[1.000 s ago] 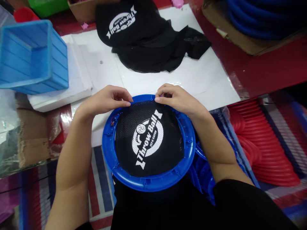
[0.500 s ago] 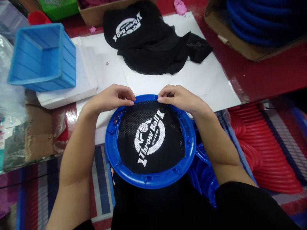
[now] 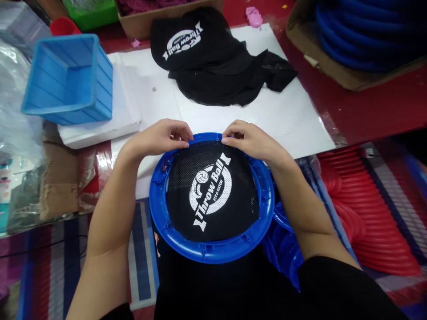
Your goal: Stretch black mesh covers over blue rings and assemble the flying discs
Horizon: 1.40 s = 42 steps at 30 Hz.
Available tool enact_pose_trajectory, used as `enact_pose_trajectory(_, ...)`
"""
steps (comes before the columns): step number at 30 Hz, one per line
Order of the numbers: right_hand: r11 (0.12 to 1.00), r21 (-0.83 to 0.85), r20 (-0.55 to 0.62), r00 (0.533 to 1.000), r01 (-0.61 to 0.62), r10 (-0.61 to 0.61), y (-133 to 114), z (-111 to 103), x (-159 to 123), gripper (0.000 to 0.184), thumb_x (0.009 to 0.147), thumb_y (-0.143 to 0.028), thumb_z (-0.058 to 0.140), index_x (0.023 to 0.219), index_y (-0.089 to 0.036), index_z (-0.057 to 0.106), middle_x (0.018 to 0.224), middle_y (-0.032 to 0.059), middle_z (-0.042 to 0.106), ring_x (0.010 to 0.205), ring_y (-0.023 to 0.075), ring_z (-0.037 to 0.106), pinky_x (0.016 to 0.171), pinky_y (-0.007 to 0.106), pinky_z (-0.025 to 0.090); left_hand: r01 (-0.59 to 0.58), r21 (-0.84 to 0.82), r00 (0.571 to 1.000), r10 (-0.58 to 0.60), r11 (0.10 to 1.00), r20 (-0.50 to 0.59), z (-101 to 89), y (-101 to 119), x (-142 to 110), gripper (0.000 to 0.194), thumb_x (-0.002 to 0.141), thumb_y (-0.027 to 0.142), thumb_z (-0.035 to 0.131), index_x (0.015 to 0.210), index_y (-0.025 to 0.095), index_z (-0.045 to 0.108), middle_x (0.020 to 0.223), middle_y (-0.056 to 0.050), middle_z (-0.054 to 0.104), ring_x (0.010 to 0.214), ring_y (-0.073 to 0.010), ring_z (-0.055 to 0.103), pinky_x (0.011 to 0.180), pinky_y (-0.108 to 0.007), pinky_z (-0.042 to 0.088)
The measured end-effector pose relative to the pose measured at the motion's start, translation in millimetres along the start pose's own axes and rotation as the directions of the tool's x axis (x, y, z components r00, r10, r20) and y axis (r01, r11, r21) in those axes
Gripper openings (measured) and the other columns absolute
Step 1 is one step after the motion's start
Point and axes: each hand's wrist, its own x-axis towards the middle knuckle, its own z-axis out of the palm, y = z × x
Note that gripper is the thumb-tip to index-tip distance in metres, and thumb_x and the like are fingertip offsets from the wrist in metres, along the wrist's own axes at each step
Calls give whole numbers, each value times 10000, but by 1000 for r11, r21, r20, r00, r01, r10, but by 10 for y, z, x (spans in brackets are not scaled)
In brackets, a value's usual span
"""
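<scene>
A blue plastic ring (image 3: 213,252) lies in front of me, its far edge against the white board. Black mesh fabric (image 3: 187,178) printed "Throw Ball" fills its middle. My left hand (image 3: 170,138) pinches the far rim and the mesh edge, left of centre. On the same rim, a short way to the right, my right hand (image 3: 245,140) pinches with thumb and fingers. Curled fingers hide the exact grip points. Farther off, several more black mesh pieces (image 3: 213,58) lie loosely piled on the white board (image 3: 160,104).
A blue bin (image 3: 66,75) stands at left on a white foam slab (image 3: 100,133). Cardboard boxes are behind; one at right holds blue rings (image 3: 360,40). Below the table edge at right are stacked red rings (image 3: 373,222) and blue rings (image 3: 283,249). A pink piece (image 3: 254,17) lies far back.
The view has shifted, so everything appears a little farther right, and the far items lower. Both hands keep their pinch on the blue ring's far rim, with little other movement.
</scene>
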Motion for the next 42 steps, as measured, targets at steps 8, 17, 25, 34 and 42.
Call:
enact_pose_trajectory(8, 999, 27, 10, 1000, -25, 24, -80, -27, -25, 210, 929, -436, 689, 855, -245, 733, 957, 50, 690, 840, 219, 604, 848, 430, 531, -65, 114, 997, 70, 991, -44, 64, 143, -24, 216, 913, 396, 706, 990, 216, 796, 925, -43, 794, 775, -159, 656, 740, -293, 505)
enact_pose_trajectory(17, 983, -36, 38, 983, 180, -178, -325, 64, -5, 117, 963, -347, 656, 947, -253, 723, 1173, 92, 722, 1167, 303, 667, 1103, 523, 490, -147, 163, 981, 165, 976, -102, 205, 194, 11, 163, 935, 333, 693, 918, 210, 798, 889, -30, 796, 797, -159, 660, 805, -310, 500)
enact_pose_trajectory(25, 991, 29, 39, 991, 128, -129, -290, 109, 53, 105, 962, -320, 630, 888, -247, 640, 1115, 72, 735, 1103, 268, 667, 1034, 462, 491, -64, 177, 987, 89, 982, -132, 270, 177, 64, 162, 929, 307, 644, 882, 198, 755, 860, -28, 763, 790, -166, 644, 827, -327, 490)
enact_pose_trajectory(34, 998, 57, -4, 999, 39, -39, -213, 204, 149, 144, 933, -336, 626, 899, -214, 693, 1067, 83, 750, 1038, 258, 672, 979, 429, 495, 67, 102, 991, -54, 992, -124, 240, 210, 132, 170, 891, 300, 666, 848, 164, 760, 752, -17, 690, 751, -164, 606, 766, -318, 465)
enact_pose_trajectory(42, 990, 140, 45, 999, -15, 8, -225, 164, 197, 151, 922, -353, 689, 882, -213, 730, 1031, 66, 765, 991, 247, 669, 967, 439, 501, 28, 107, 997, -20, 994, -70, 157, 152, 134, 201, 874, 347, 702, 873, 165, 786, 761, -25, 720, 700, -159, 608, 687, -302, 457)
